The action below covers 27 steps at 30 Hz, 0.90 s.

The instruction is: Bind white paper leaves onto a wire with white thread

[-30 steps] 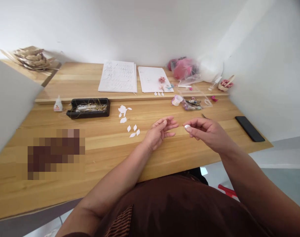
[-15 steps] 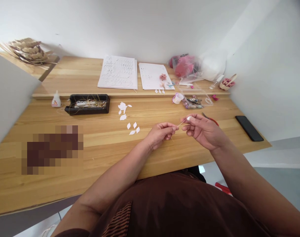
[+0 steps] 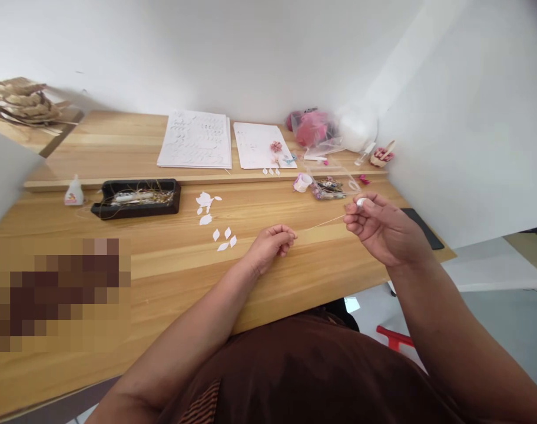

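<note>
A thin gold strand [image 3: 324, 223], wire or thread, runs nearly straight between my hands above the wooden table [image 3: 171, 306]. Its left end meets the pinched fingertips of my left hand [image 3: 272, 247], which is low over the table. My right hand [image 3: 383, 229], raised higher on the right, is closed on the other end with thumb and fingers together; something white [image 3: 361, 202] covers the thumb tip. White leaf-shaped cutouts [image 3: 224, 246] lie to the left of my left hand, with more petal-like white pieces [image 3: 204, 200] behind them.
A black tray [image 3: 175, 203] with gold wires and a glue bottle [image 3: 74, 191] are at left. Paper sheets [image 3: 193, 159] lie on the back ledge. A tape roll [image 3: 302, 182] and a clear box [image 3: 352, 185] stand behind my hands; a phone [image 3: 423, 227] is at right.
My hands have moved apart, the right hand going rightward and up, so a longer stretch of the strand shows between them. The camera view has shifted to the right.
</note>
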Available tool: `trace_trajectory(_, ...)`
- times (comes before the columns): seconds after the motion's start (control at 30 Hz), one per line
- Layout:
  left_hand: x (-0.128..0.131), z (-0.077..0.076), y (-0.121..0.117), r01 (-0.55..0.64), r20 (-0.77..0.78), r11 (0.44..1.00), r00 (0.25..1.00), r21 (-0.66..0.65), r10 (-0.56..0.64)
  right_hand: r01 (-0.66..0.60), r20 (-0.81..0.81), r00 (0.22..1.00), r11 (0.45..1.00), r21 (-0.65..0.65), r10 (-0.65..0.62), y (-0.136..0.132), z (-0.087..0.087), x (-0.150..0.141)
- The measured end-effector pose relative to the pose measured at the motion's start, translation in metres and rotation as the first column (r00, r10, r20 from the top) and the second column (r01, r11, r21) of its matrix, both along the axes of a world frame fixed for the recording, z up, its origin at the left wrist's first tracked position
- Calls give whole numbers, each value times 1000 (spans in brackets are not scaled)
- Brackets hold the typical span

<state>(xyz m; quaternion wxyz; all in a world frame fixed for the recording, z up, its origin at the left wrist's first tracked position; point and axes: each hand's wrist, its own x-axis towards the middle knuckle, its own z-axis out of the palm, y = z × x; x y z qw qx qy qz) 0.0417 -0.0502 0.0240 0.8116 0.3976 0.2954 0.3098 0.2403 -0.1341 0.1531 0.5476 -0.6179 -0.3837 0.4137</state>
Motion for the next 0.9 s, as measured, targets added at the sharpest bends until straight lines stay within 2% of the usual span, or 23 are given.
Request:
trace_trajectory(0.2,1,-1,2,-71,-17,997,997,-31,70,24,128,991,999,42,-29,-9,20,12)
trace_trajectory(0.4,1,-2,2,-100,-16,994,995,-53,99,23,1,1000,999,46,-23,-14,25,14)
trace_trajectory(0.6,1,-1,1,-120,79,989,989,-87,127,-69,-116,991,997,-43,63,-8,4,-6)
trace_trajectory(0.7,-1,1,-1,-29,208,994,977,-108,52,-184,-199,966,979,-90,163,-3,-15,-23)
trace_trajectory(0.8,-1,2,-4,111,320,983,945,-143,-60,-287,-206,942,954,-87,265,2,-32,-35)
trace_trajectory(0.9,-1,2,-5,210,322,967,934,-142,-156,-334,-165,934,939,-82,318,8,-42,-38)
